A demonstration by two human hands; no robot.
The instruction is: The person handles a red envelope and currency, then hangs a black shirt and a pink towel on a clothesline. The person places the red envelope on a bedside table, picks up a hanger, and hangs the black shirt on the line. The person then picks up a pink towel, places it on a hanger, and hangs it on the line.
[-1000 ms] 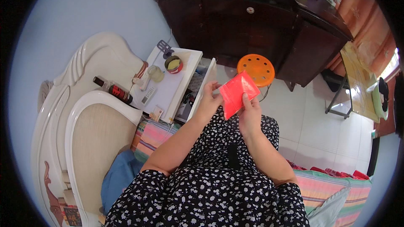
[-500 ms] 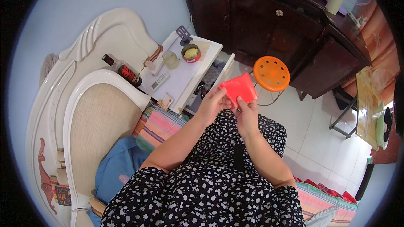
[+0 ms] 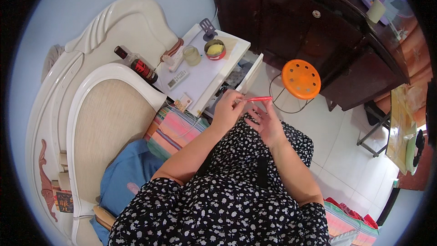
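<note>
A thin, flat red packet (image 3: 258,99) is held above my lap, turned almost edge-on so that only a narrow strip of it shows. My left hand (image 3: 228,109) pinches its left end between thumb and fingers. At the packet's other end is my right hand (image 3: 268,125), palm turned inward and fingers spread apart; one raised digit touches or nearly touches the tip. What the packet holds, if anything, cannot be seen.
Left of my hands, a white nightstand (image 3: 200,84) has its drawer (image 3: 250,74) pulled out. On it are a remote control (image 3: 178,80), a glass jar (image 3: 191,56), a round tin (image 3: 215,50) and a dark bottle (image 3: 142,69). An orange stool (image 3: 301,79) stands beyond, before a dark cabinet (image 3: 291,23).
The red packet has tilted from showing its broad face to nearly edge-on. My right hand has loosened its grip and spread its fingers, while my left keeps hold. The view has shifted slightly.
</note>
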